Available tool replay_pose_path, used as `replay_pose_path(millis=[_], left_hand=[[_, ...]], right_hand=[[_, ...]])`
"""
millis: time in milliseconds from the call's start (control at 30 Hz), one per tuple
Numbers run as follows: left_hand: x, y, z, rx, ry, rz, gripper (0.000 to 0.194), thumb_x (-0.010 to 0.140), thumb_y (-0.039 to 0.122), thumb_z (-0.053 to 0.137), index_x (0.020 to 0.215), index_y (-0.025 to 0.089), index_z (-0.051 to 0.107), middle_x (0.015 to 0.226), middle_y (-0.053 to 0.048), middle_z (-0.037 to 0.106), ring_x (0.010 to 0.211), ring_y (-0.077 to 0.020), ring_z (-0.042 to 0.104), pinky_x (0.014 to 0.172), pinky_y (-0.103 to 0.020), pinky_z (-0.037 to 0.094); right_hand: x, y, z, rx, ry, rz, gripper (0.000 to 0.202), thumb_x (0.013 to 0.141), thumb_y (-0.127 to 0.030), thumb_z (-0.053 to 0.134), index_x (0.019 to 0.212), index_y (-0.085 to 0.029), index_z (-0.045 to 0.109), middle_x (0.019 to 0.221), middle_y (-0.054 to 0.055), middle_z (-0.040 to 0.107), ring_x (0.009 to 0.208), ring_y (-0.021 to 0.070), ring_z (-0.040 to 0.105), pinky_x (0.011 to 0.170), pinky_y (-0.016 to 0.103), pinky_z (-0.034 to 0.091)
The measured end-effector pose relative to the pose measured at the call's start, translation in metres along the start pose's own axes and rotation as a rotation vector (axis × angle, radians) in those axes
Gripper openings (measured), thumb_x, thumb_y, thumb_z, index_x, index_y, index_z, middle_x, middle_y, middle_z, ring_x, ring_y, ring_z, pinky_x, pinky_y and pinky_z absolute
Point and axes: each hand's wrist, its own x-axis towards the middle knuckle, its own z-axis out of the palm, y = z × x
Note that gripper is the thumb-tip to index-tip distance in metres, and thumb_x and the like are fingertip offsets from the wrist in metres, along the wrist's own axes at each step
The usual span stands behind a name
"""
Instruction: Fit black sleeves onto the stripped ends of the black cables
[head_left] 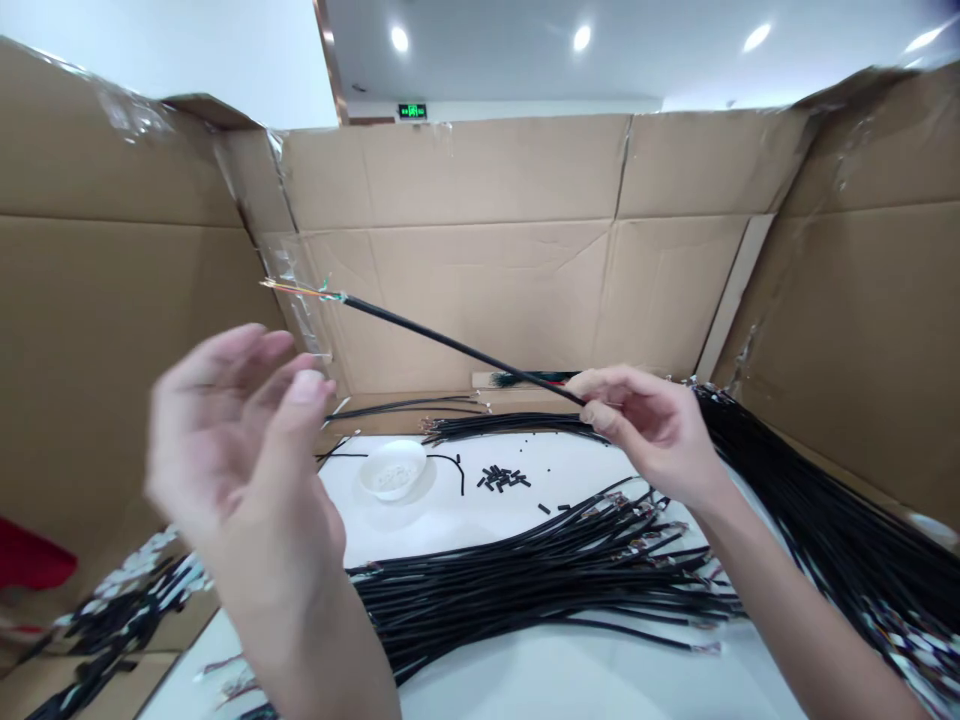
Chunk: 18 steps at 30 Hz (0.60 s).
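Observation:
A black cable is raised in the air, slanting up to the left, with thin orange, red and green wires fanning out of its far left end. My right hand pinches it near its lower right end. Below and left of the bare wires, my left hand is raised with bent, parted fingers, slightly blurred and touching nothing. Beneath both hands lies a wide bundle of black cables with stripped ends.
A white bowl with small pale pieces stands beside short black tube pieces. More cables lie behind, at the right and lower left. Cardboard walls enclose the white table.

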Motion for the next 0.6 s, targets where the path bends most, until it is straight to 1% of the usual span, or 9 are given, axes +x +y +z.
replay_pose_path(millis=[33, 67, 133, 167, 233, 300, 367, 500, 600], left_hand=[[0.004, -0.004, 0.001, -0.028, -0.033, -0.021, 0.036, 0.077, 0.023, 0.079, 0.111, 0.024, 0.067, 0.119, -0.003, 0.063, 0.113, -0.0174, 0.059, 0.093, -0.024, 0.049], [0.007, -0.008, 0.002, -0.053, -0.101, -0.064, 0.036, 0.075, 0.025, 0.082, 0.109, 0.021, 0.070, 0.113, -0.005, 0.067, 0.104, -0.0175, 0.064, 0.087, -0.024, 0.053], [0.011, -0.015, 0.006, -0.119, -0.271, -0.183, 0.039, 0.073, 0.034, 0.083, 0.108, 0.018, 0.074, 0.108, -0.009, 0.072, 0.091, -0.0180, 0.070, 0.076, -0.024, 0.058], [0.011, -0.018, 0.009, -0.158, -0.324, -0.221, 0.038, 0.073, 0.037, 0.083, 0.104, 0.018, 0.076, 0.101, -0.009, 0.074, 0.084, -0.0176, 0.072, 0.069, -0.023, 0.059], [0.009, -0.020, 0.016, -0.238, -0.351, -0.249, 0.026, 0.074, 0.035, 0.083, 0.093, 0.017, 0.078, 0.084, -0.006, 0.076, 0.073, -0.0144, 0.072, 0.060, -0.018, 0.058], [0.005, -0.021, 0.021, -0.299, -0.331, -0.251, 0.013, 0.077, 0.030, 0.081, 0.081, 0.018, 0.078, 0.074, -0.002, 0.074, 0.070, -0.0108, 0.072, 0.059, -0.013, 0.057], [0.001, -0.021, 0.025, -0.336, -0.325, -0.259, 0.013, 0.079, 0.030, 0.079, 0.075, 0.018, 0.077, 0.075, -0.001, 0.074, 0.072, -0.0111, 0.074, 0.064, -0.013, 0.059], [-0.005, -0.020, 0.027, -0.417, -0.350, -0.317, 0.015, 0.085, 0.031, 0.074, 0.078, 0.018, 0.077, 0.078, -0.001, 0.076, 0.079, -0.0155, 0.077, 0.071, -0.017, 0.062], [-0.006, -0.019, 0.027, -0.467, -0.381, -0.350, 0.018, 0.089, 0.031, 0.069, 0.081, 0.018, 0.077, 0.082, -0.001, 0.077, 0.084, -0.0168, 0.077, 0.075, -0.017, 0.063]], right_hand=[[0.001, -0.005, -0.003, 0.000, 0.034, -0.028, 0.013, 0.092, -0.025, 0.062, 0.101, -0.017, 0.067, 0.089, 0.002, 0.070, 0.077, 0.0121, 0.065, 0.066, 0.026, 0.054], [0.000, -0.009, -0.005, -0.004, 0.058, -0.048, 0.011, 0.091, -0.023, 0.062, 0.100, -0.018, 0.068, 0.087, 0.001, 0.071, 0.076, 0.0116, 0.065, 0.065, 0.024, 0.053], [-0.001, -0.014, -0.006, -0.023, 0.076, -0.060, 0.010, 0.088, -0.019, 0.064, 0.096, -0.019, 0.070, 0.081, 0.001, 0.070, 0.070, 0.0107, 0.063, 0.061, 0.022, 0.051], [-0.003, -0.014, -0.007, -0.038, 0.079, -0.053, 0.009, 0.087, -0.018, 0.065, 0.094, -0.019, 0.071, 0.077, 0.001, 0.069, 0.066, 0.0101, 0.061, 0.057, 0.021, 0.049], [-0.006, -0.014, -0.010, -0.071, 0.088, -0.032, 0.009, 0.085, -0.017, 0.066, 0.091, -0.019, 0.073, 0.071, 0.000, 0.066, 0.060, 0.0090, 0.057, 0.052, 0.019, 0.046], [-0.009, -0.012, -0.016, -0.097, 0.105, -0.012, 0.009, 0.085, -0.018, 0.067, 0.090, -0.020, 0.074, 0.071, 0.000, 0.065, 0.058, 0.0087, 0.055, 0.051, 0.019, 0.044], [-0.011, -0.008, -0.024, -0.114, 0.122, 0.005, 0.008, 0.085, -0.021, 0.067, 0.089, -0.021, 0.074, 0.071, 0.001, 0.066, 0.060, 0.0100, 0.056, 0.052, 0.019, 0.045], [-0.018, -0.003, -0.041, -0.142, 0.144, 0.039, 0.009, 0.084, -0.025, 0.071, 0.091, -0.024, 0.075, 0.080, 0.004, 0.071, 0.074, 0.0160, 0.064, 0.062, 0.024, 0.051], [-0.023, -0.003, -0.055, -0.156, 0.173, 0.046, 0.009, 0.083, -0.027, 0.072, 0.091, -0.026, 0.076, 0.086, 0.005, 0.072, 0.080, 0.0181, 0.066, 0.067, 0.026, 0.053]])
